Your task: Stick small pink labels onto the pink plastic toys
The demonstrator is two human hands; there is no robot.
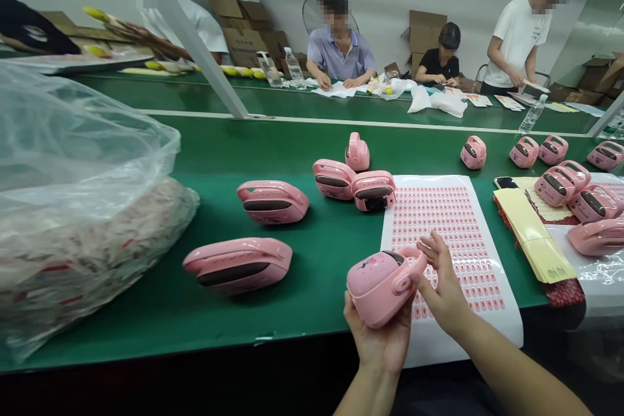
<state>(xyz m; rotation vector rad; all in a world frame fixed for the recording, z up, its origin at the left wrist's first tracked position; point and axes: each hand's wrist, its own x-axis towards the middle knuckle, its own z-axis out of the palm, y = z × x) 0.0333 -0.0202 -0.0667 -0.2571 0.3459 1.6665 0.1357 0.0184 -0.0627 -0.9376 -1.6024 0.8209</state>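
My left hand (pixel 379 337) cups a pink plastic toy device (pixel 383 283) from below, holding it just above the front edge of the green table. My right hand (pixel 441 286) is at the device's right end, fingers partly spread and touching its handle. Under both hands lies a white sheet of small pink stickers (pixel 453 234). Two more pink devices (pixel 238 263) (pixel 273 201) lie on the table to the left, and three others (pixel 355 179) are grouped behind the sheet.
A large clear plastic bag (pixel 73 195) of goods fills the left. More pink devices (pixel 575 192) and yellow sheets (pixel 533 234) lie at the right. Across the far table (pixel 292 101), several people work among cardboard boxes and water bottles.
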